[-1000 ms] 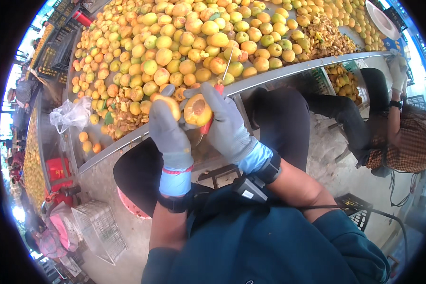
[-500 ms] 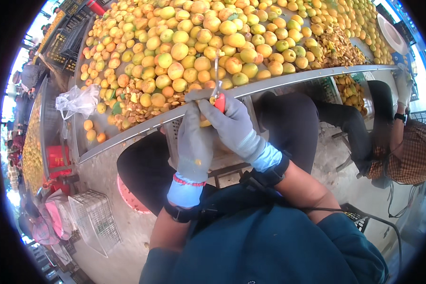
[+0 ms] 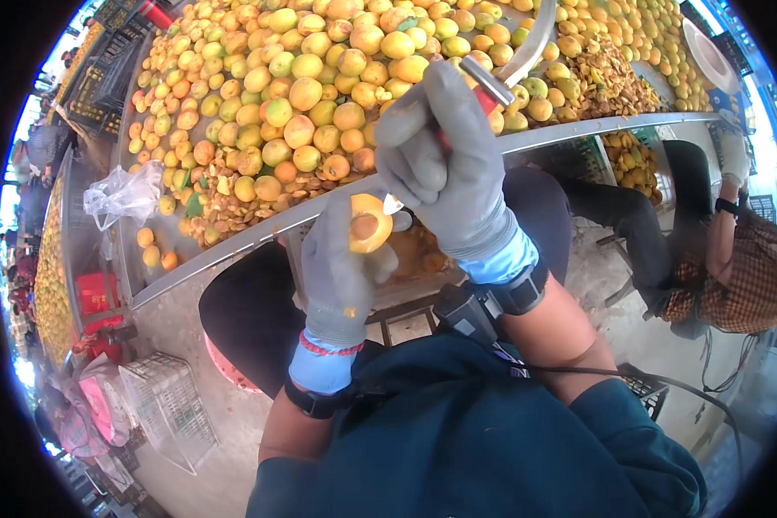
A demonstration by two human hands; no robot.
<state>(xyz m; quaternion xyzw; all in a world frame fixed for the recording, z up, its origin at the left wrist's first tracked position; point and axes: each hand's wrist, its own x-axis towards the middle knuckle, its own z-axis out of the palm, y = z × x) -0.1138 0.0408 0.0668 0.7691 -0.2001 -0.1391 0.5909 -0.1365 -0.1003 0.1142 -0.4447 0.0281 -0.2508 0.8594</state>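
Observation:
My left hand (image 3: 341, 259), in a grey glove, grips a cut apricot (image 3: 375, 216) whose orange face is turned up. Its centre is a brown oval; I cannot tell whether that is a stone or a hollow. To the right and higher, my gloved right hand (image 3: 449, 164) is closed round a red-handled knife (image 3: 531, 47). The curved blade points up and away over the fruit. A small pale tip (image 3: 392, 205) shows between the apricot and my right hand; what it belongs to is unclear.
Whole apricots (image 3: 319, 86) cover the metal table (image 3: 259, 229), with brownish cut pieces (image 3: 609, 82) among them. A raised rim runs along its near edge. A plastic bag (image 3: 125, 192) lies at left, a white crate (image 3: 171, 406) on the floor. Another person (image 3: 734, 268) sits at right.
My hands have moved apart. The right one has risen with the knife, its blade now tilted to the right. The apricot's cut face has come into view in my left hand.

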